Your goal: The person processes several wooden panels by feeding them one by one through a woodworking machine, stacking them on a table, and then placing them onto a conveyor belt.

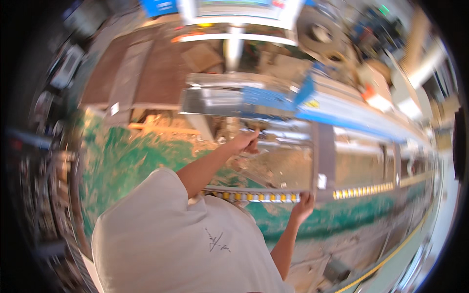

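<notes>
My left hand (245, 142) reaches forward to the machine, just below its shiny metal edge (210, 101). One finger stretches up toward a small dark part there, and the hand looks open, though blur hides any contact. Lower and to the right, my right hand (304, 207) is closed at the near left corner of a dark brown board strip (323, 151) with a white label. The strip lies front to back across the machine. Beside that hand runs a rail of yellow and white rollers (266, 197).
A monitor (237, 12) stands on a post at the back. Brown panels (156, 66) lie at the far left. A long white and blue machine beam (361, 115) extends right, with tape rolls (320, 33) behind it. Wood dust covers the green floor (127, 166).
</notes>
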Motion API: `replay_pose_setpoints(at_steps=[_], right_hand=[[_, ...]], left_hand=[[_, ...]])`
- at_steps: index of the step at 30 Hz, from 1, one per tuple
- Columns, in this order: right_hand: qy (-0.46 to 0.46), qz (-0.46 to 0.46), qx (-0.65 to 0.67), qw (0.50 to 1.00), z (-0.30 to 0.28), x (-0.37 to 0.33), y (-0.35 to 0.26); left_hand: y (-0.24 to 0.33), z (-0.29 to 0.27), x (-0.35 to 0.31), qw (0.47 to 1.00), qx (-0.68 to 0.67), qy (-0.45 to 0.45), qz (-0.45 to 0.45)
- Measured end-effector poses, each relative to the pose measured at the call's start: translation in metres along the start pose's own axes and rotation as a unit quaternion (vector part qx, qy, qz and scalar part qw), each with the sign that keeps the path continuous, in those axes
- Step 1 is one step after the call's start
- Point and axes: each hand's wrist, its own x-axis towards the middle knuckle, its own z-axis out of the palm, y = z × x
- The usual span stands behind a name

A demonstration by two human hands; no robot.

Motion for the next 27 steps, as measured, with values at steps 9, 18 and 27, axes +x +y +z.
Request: replay_pose_setpoints(at_steps=[9,18,27], right_hand=[[-0.377,0.055,-0.012,0.924,0.182,-0.13,-0.065],[-0.635,0.017,-0.033,0.772,0.461,-0.217,-0.17],[-0.525,0.068,-0.156,0.834,0.535,-0.191,-0.245]], left_hand=[[0.023,-0.432,-0.317,0.763,-0.336,0.423,0.356],[0.023,-0.424,-0.339,0.771,-0.307,0.462,0.313],[-0.05,-0.182,-0.38,0.99,0.044,0.079,0.106]])
